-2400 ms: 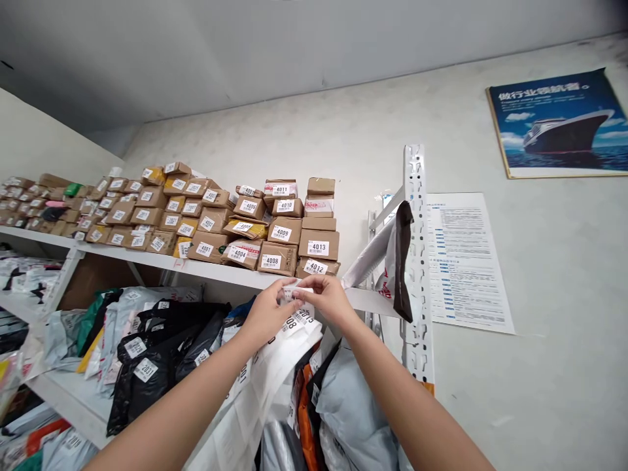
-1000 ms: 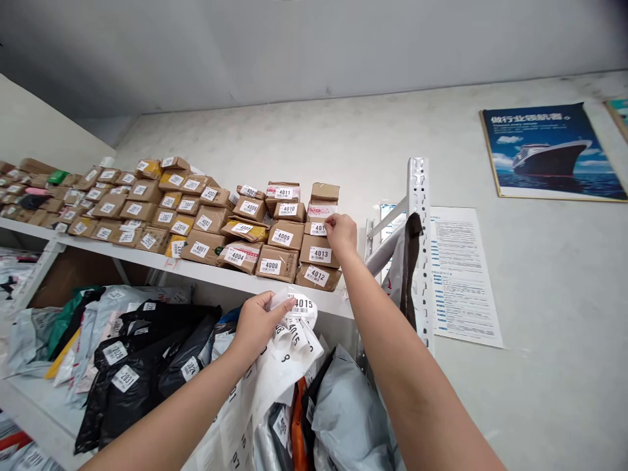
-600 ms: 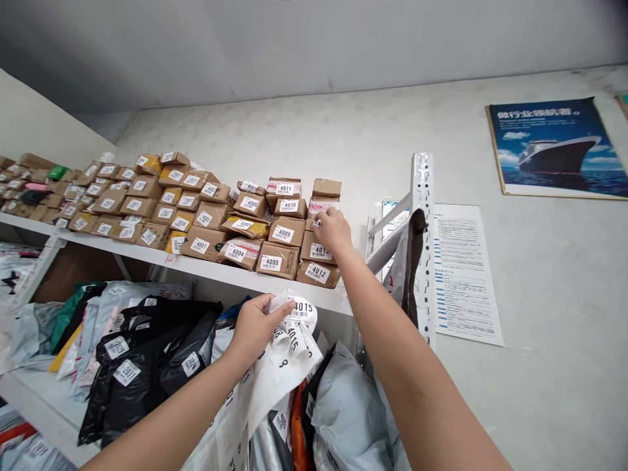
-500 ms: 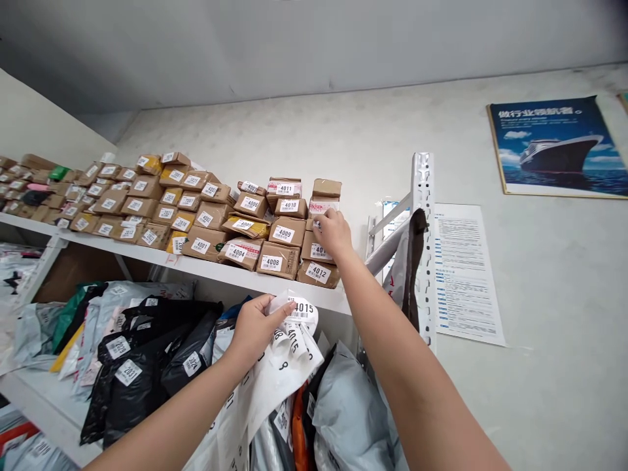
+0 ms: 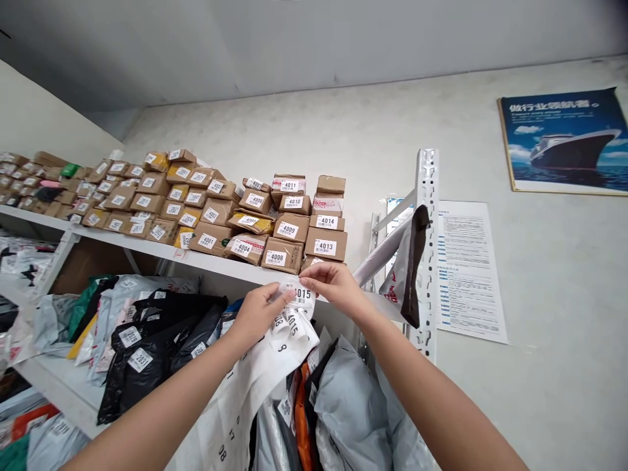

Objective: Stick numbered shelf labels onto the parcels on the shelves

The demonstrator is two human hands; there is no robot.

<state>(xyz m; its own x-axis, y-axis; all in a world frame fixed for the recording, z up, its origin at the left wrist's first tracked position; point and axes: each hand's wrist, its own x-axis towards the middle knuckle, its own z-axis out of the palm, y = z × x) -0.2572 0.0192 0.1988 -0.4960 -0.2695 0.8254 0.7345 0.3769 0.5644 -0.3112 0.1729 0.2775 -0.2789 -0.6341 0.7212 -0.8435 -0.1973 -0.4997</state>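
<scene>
My left hand [image 5: 260, 314] pinches a long white strip of number labels [image 5: 279, 356], its thumb over the label marked 4015 [image 5: 304, 294]. My right hand [image 5: 336, 284] has its thumb and fingertips closed at the upper right edge of that label. The strip's printed backing curls and hangs down below both hands. Just above my right hand stands a stack of cardboard boxes, among them one labelled 4013 [image 5: 314, 242] and a flatter one labelled 4014 [image 5: 314, 222]. My right hand partly covers the lowest box of this stack.
Many labelled parcels line the white top shelf [image 5: 235, 268] to the left. Black bags [image 5: 147, 360] and grey bags [image 5: 350, 399] fill the shelf below. A perforated metal post [image 5: 426, 183] rises on the right, by papers [image 5: 466, 275] and a ship poster [image 5: 564, 144] on the wall.
My right hand has come down from the box stack to the 4015 label. The label 4014 now shows uncovered on its box. My left hand still holds the strip.
</scene>
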